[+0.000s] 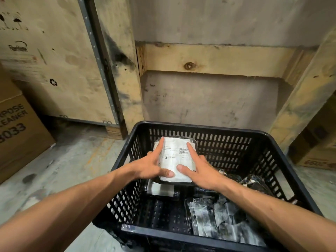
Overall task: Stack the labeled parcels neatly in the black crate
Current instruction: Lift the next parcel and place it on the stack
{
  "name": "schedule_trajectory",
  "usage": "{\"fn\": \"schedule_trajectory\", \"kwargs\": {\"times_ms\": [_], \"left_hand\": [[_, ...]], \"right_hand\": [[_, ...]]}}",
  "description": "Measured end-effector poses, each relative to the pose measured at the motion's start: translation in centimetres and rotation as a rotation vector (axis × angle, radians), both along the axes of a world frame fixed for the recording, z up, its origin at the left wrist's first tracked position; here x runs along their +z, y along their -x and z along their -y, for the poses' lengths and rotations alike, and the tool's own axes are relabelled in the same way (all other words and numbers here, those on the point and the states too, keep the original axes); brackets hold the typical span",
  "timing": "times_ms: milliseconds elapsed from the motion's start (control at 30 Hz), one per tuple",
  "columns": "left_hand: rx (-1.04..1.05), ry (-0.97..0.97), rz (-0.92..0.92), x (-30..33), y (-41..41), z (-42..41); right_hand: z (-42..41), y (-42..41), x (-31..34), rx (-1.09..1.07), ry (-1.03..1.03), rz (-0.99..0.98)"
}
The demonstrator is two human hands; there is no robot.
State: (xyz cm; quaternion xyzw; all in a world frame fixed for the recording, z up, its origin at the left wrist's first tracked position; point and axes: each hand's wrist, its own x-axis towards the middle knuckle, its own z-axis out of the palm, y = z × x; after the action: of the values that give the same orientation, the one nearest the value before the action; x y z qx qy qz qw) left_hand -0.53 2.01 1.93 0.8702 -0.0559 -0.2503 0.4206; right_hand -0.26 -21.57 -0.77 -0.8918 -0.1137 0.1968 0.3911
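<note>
Though pinched between left hand (151, 167) and right hand (201, 172), parcel (177, 159) label print illegible, lower parcels blurred.

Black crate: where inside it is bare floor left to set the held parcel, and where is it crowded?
Bare perforated floor shows in the near-left part of the black crate, bordered by its left wall, the near rim and the clear-wrapped packs. The right side is crowded with wrapped parcels. Both hands hold the labeled parcel above another.
</note>
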Motion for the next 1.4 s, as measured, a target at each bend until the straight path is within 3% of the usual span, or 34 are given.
{"fn": "schedule_trajectory", "kwargs": {"times_ms": [333,533,733,933,1067,1400], "left_hand": [[0.037,-0.174,-0.19,-3.8,-1.8,-0.4],[0.09,-0.36,-0.188,-5.3,-2.8,-0.2],[0.168,-0.223,-0.263,-5.5,-3.0,-0.3],[0.247,-0.149,-0.22,-5.1,-3.0,-0.4],[0.287,-0.201,-0.218,-5.0,-2.9,-0.5],[0.117,-0.394,-0.274,-4.3,-3.1,-0.4]], "right_hand": [[-1.5,-1.4,-3.0,0.182,0.125,-0.247],[-2.8,-1.8,-5.2,0.207,0.229,-0.251],[-2.8,-2.5,-5.4,0.253,0.295,-0.28],[-4.0,-1.2,-5.9,0.216,0.188,-0.328],[-4.3,-1.2,-6.5,0.22,0.202,-0.309],[-3.9,-1.5,-6.6,0.254,0.262,-0.281]]}}
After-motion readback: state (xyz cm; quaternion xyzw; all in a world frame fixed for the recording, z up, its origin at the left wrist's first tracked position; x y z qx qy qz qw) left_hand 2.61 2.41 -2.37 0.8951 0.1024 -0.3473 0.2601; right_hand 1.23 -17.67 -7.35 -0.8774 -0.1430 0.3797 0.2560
